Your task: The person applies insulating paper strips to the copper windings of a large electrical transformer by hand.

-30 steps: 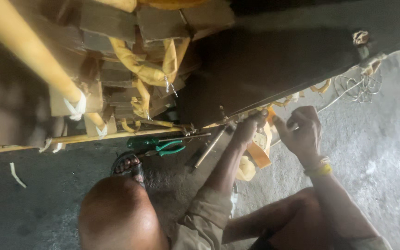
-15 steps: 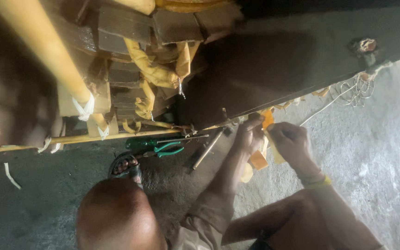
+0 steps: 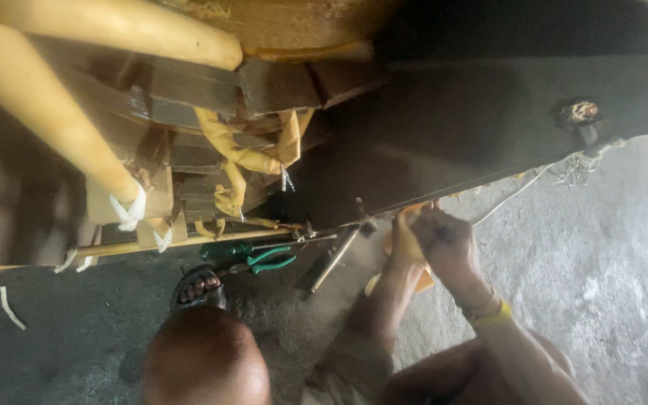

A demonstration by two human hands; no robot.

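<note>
Person crouched on a rough grey concrete floor point(image 3: 609, 285), working at the edge of a dark metal panel point(image 3: 489, 127).
Left of centre lie green-handled pliers point(image 3: 268, 260); at centre right both hands point(image 3: 429, 240) close together around a yellow-orange piece point(image 3: 405, 238) against the panel's lower edge.

Left hand point(image 3: 406, 238): we are reaching it forward, fingers curling shut, pressing against our other hand.
Right hand point(image 3: 448, 244): we are closing it into a loose fist just beside the left.
Forearms: we are angling both up from the lower frame, converging.
</note>
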